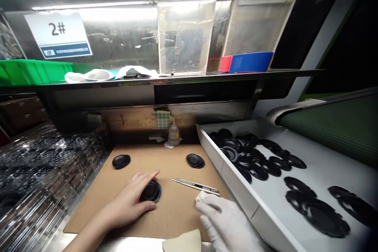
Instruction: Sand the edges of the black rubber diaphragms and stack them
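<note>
My bare left hand (pixel 132 201) rests on a brown board (pixel 174 216), its thumb and fingers curved around a black round plastic part (pixel 151 191) lying flat there. Just below a utility knife (pixel 196 186) is my gloved right hand (pixel 224 220), fingers bent and drawn together. Something pale and crumpled shows at its fingertips; whether this is loose glove or a held thing I cannot make out. Two more black round parts, one at the left (pixel 121 161) and one at the right (pixel 195 160), lie farther back on the board.
On the right, a white tray (pixel 227 179) holds many black round parts, beside a green conveyor belt (pixel 333 126). Clear plastic trays (pixel 53 165) are stacked left. A small bottle (pixel 174 134) stands behind the board. Overhead runs a shelf (pixel 183 80) with green and blue bins.
</note>
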`<state>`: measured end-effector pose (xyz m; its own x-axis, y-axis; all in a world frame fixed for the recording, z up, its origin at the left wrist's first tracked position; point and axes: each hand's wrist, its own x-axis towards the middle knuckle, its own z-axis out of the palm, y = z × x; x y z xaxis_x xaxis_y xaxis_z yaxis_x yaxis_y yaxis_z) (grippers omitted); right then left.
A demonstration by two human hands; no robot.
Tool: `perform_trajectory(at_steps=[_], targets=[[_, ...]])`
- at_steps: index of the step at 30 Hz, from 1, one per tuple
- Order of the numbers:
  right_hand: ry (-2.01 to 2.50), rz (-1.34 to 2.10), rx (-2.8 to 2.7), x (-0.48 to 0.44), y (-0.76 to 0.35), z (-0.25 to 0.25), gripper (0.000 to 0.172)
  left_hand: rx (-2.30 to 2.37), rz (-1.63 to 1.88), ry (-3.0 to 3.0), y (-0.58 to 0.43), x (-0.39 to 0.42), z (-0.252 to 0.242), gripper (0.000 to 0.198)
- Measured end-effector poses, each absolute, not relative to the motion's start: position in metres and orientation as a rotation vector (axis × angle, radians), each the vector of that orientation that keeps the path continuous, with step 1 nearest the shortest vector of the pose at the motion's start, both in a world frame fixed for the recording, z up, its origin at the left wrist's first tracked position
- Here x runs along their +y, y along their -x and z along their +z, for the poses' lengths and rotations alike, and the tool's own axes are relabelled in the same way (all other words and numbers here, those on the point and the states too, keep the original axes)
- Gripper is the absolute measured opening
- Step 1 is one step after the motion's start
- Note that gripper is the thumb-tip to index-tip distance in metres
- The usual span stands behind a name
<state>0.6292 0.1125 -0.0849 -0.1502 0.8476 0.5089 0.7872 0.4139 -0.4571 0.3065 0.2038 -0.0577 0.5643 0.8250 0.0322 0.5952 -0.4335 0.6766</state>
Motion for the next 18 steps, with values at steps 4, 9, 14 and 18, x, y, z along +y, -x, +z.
perform_trajectory(at_steps=[4, 9, 14, 18], targets=[[1.596, 0.479, -1.690, 0.122, -0.640, -0.074, 0.038, 1.137, 0.515, -2.163, -0.308, 0.206, -0.061, 0.101], [1.646, 0.505, -1.872, 0.132, -0.633, -0.074, 0.036, 1.233, 0.645, -2.133, -0.320, 0.185, -0.064, 0.088], [1.549, 0.696, -1.763, 0.150, -0.589, -0.053, 0.019, 1.290, 0.639, -2.083, -0.334, 0.156, -0.066, 0.090], [1.584, 0.620, -1.877, 0.172, -0.546, -0.044, 0.026, 1.316, 0.632, -2.068, -0.335, 0.155, -0.066, 0.096]])
